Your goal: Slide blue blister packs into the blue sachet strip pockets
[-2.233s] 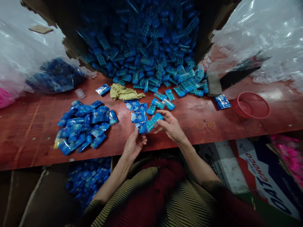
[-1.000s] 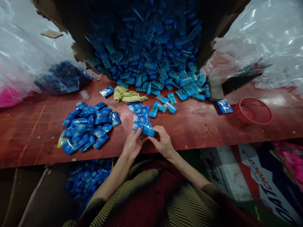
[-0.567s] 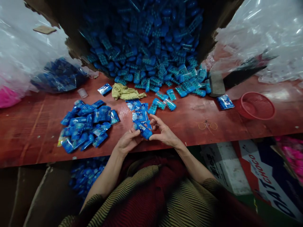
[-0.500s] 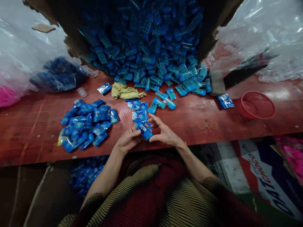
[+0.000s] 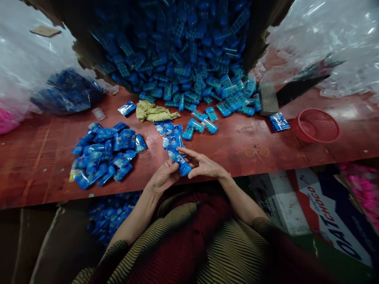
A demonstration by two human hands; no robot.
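Both hands meet over the near edge of the red desk (image 5: 266, 142), gripping one blue packet (image 5: 180, 162) between them. The left hand (image 5: 164, 178) pinches the packet's near side with thumb and fingertips; the right hand (image 5: 204, 166) closes on its right side, index finger stretched along the top. The packet's long axis runs diagonally, its far end pointing away and to the left, its rounded near end toward the person's body. Just beyond the packet lies a small stack of flat blue wrappers (image 5: 171, 136). Left of the packet, well apart, sits a heap of filled blue packets (image 5: 105, 154). Further beyond the packet, a yellow cloth (image 5: 155, 112) lies before a cardboard box (image 5: 85, 59) spilling blue cases (image 5: 192, 59). Far right of the packet stands a red basket (image 5: 315, 126).
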